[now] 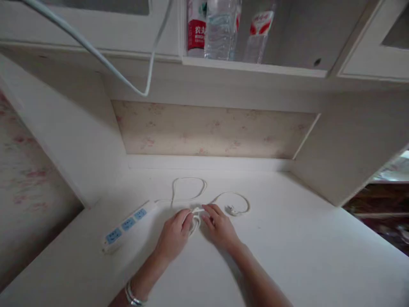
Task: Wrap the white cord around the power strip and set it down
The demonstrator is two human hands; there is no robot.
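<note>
A looped bundle of white power cord (195, 225) is held between my two hands, just above the white desk. My left hand (175, 233) pinches it from the left, thumb and fingers closed on the cord. From the right, my right hand (220, 226) grips the cord's other side between thumb and fingertips. The power strip (128, 224) with blue sockets lies left of my left hand, joined to a loose loop of the cord behind the hands. The plug (230, 209) rests on the desk beyond my right hand, at the end of a curved length of cord.
White desk surface (287, 238) surrounds the hands. A shelf above holds several plastic bottles (219, 30). A pale cable (105, 64) hangs down in front of the cabinet at upper left. Side panels (345, 140) bound the desk; floral wallpaper (211, 128) covers the back.
</note>
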